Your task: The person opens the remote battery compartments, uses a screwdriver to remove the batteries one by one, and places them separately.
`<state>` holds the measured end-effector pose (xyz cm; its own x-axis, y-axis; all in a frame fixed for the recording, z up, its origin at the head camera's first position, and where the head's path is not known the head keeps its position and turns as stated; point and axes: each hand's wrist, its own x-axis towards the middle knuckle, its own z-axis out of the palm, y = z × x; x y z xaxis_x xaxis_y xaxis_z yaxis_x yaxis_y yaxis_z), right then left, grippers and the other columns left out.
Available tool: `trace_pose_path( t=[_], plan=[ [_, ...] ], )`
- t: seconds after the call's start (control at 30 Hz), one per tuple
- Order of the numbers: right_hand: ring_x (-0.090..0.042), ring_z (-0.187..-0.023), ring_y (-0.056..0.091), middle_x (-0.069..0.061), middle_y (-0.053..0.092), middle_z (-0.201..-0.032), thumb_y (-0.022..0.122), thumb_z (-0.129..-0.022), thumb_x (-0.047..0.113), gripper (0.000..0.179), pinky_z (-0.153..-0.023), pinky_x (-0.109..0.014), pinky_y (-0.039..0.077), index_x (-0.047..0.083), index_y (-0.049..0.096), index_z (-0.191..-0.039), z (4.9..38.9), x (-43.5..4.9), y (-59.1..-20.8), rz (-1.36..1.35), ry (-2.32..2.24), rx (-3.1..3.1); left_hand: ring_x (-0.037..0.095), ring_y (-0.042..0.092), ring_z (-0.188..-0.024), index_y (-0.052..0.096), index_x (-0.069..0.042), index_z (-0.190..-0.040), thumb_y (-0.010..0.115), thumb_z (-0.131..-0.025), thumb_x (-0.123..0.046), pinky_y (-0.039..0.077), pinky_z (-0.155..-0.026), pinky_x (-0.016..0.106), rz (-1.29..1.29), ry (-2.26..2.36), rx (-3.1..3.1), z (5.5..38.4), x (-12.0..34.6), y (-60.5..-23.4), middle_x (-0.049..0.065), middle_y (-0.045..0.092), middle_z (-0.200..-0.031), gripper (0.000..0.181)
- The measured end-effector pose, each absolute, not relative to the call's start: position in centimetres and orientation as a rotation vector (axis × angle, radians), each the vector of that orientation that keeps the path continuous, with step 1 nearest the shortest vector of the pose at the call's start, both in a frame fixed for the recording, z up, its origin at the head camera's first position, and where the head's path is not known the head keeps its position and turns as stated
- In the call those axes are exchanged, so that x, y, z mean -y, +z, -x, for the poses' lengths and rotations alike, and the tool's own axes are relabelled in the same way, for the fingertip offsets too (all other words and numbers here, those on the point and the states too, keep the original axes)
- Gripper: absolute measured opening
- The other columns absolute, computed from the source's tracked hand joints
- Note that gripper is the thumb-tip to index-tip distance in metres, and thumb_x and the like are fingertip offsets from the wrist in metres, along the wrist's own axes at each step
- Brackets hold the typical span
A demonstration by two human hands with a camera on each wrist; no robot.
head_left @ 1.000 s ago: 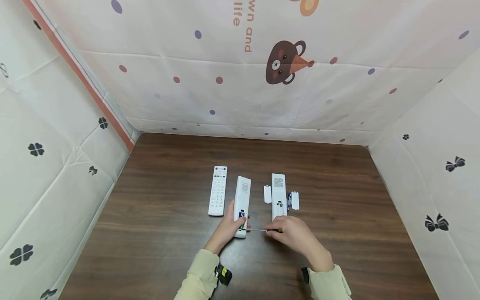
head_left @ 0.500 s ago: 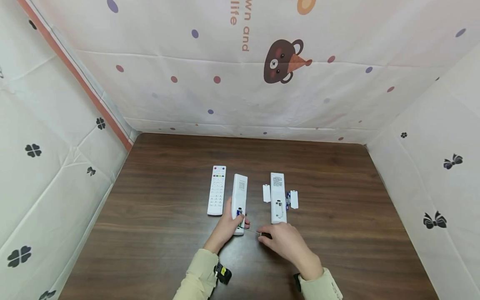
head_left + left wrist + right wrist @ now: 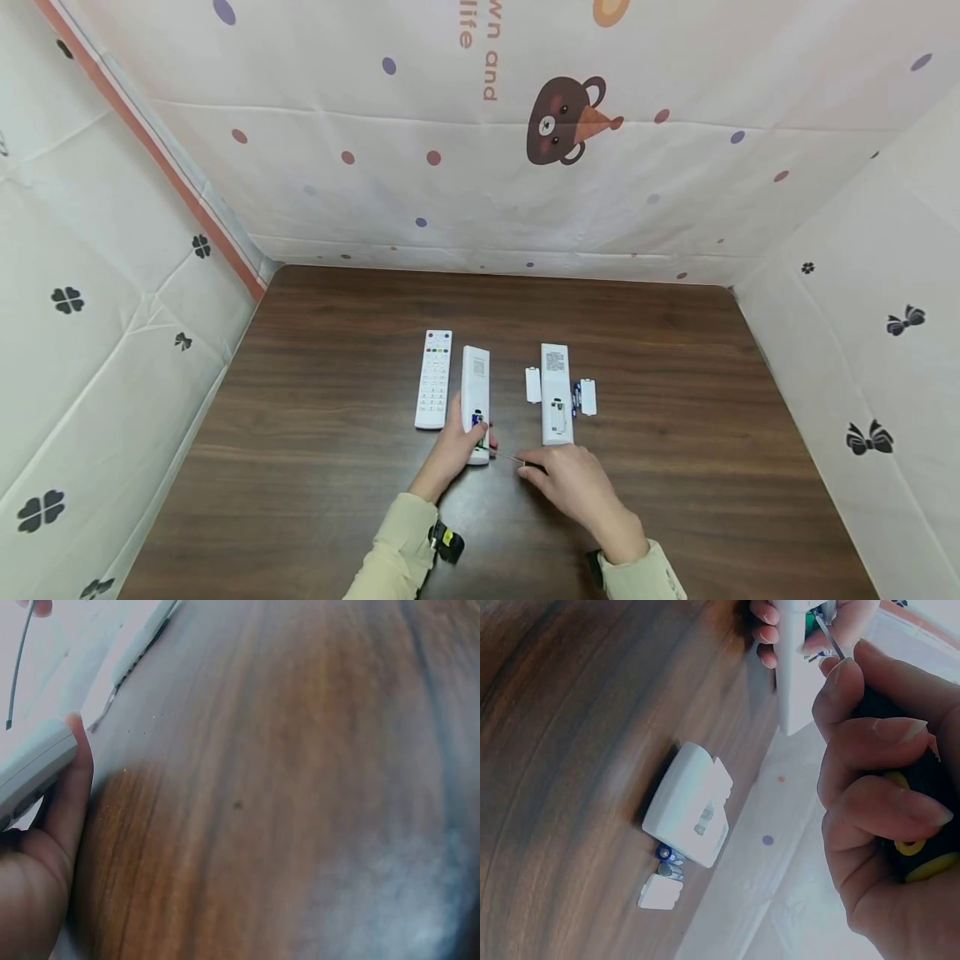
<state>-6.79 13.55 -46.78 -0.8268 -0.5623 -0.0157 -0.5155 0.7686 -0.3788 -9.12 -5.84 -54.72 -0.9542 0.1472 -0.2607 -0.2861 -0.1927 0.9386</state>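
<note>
My left hand (image 3: 448, 454) grips a white remote control (image 3: 476, 375), back side up, its lower end toward me. Its battery compartment lies uncovered, and a blue battery (image 3: 477, 419) shows in it, with green beside the thumb. In my right hand (image 3: 573, 483) is a screwdriver (image 3: 922, 859) with a black and yellow handle, fingers curled round it. The thin shaft (image 3: 510, 457) points left at the lower part of the compartment. In the right wrist view it reaches the green part (image 3: 811, 624); exact contact of the tip cannot be told.
Another remote (image 3: 433, 379) lies buttons up on the left. A third remote (image 3: 556, 392) lies back up on the right, its compartment uncovered. White battery covers (image 3: 532, 385) flank it, with loose blue batteries (image 3: 669, 855) beside the right one. Patterned cloth walls (image 3: 480, 200) enclose the brown table (image 3: 337, 500).
The held remote has shifted slightly left and away from me. My right hand has moved left with the screwdriver, whose shaft has gone from nearly level to slanted in the head view.
</note>
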Motion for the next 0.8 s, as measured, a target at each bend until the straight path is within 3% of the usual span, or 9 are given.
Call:
trace_pose_path(
  t=[0.23,0.43,0.8],
  plan=[
    [-0.006,-0.074,0.062,0.009,0.067,-0.087,0.063,-0.082,0.032,0.021,-0.061,-0.029,0.05,0.02,0.071,-0.098,6.8,-14.0,-46.4,0.863,-0.555,-2.846,0.024,0.062,-0.063,0.012,-0.018,-0.137,0.047,-0.089,-0.004,0.052,-0.057,0.041,0.185,2.233,-1.814,9.3,5.6,-55.5,0.03,0.053,-0.092,0.061],
    [-0.006,-0.076,0.062,0.009,0.067,-0.089,0.061,-0.083,0.034,0.024,-0.064,-0.03,0.05,0.019,0.07,-0.1,6.9,-14.3,-46.1,0.853,-0.575,-2.809,0.024,0.061,-0.061,0.013,-0.018,-0.136,0.049,-0.089,-0.006,0.052,-0.058,0.044,0.208,2.296,-1.755,9.2,5.6,-55.5,0.03,0.053,-0.087,0.061],
    [-0.007,-0.082,0.061,0.009,0.066,-0.092,0.061,-0.084,0.031,0.023,-0.069,-0.031,0.05,0.019,0.068,-0.102,6.6,-14.9,-46.7,0.796,-0.649,-2.749,0.027,0.061,-0.064,0.01,-0.017,-0.138,0.047,-0.09,-0.002,0.052,-0.06,0.045,0.196,2.316,-1.732,8.9,5.5,-55.5,0.033,0.048,-0.095,0.063]
  ],
)
